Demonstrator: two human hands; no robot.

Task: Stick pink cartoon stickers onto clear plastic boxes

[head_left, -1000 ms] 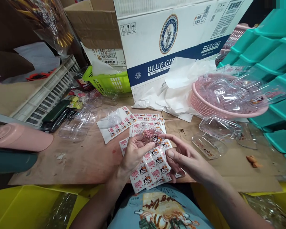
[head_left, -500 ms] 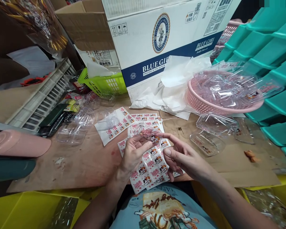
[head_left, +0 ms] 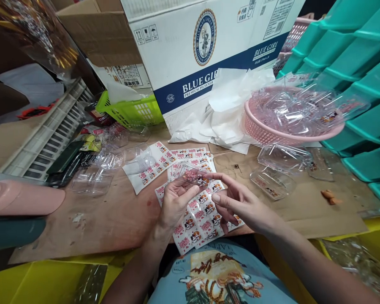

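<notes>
My left hand (head_left: 177,200) pinches a small clear plastic box (head_left: 190,174) between thumb and fingers, above the sticker sheets. A pink-lettered sticker with a cartoon cat and dog (head_left: 201,180) shows on the box. At the box's right end, the extended index finger of my right hand (head_left: 242,202) touches the edge by the sticker; its other fingers are apart and hold nothing. Beneath both hands lie overlapping sticker sheets (head_left: 194,226) with rows of the same print. Another sticker sheet (head_left: 145,179) lies to the left, partly under a clear box.
Loose clear boxes (head_left: 91,179) lie at left, and stickered ones (head_left: 269,183) at right. A pink basket (head_left: 272,134) heaped with clear boxes stands behind. White paper (head_left: 228,99), a large carton (head_left: 174,55), a green basket (head_left: 134,113) and stacked teal bins (head_left: 367,162) border the table.
The view has shifted slightly, so the surroundings sit a little further left and higher. My left hand keeps hold of the box; my right index finger stays at its edge.
</notes>
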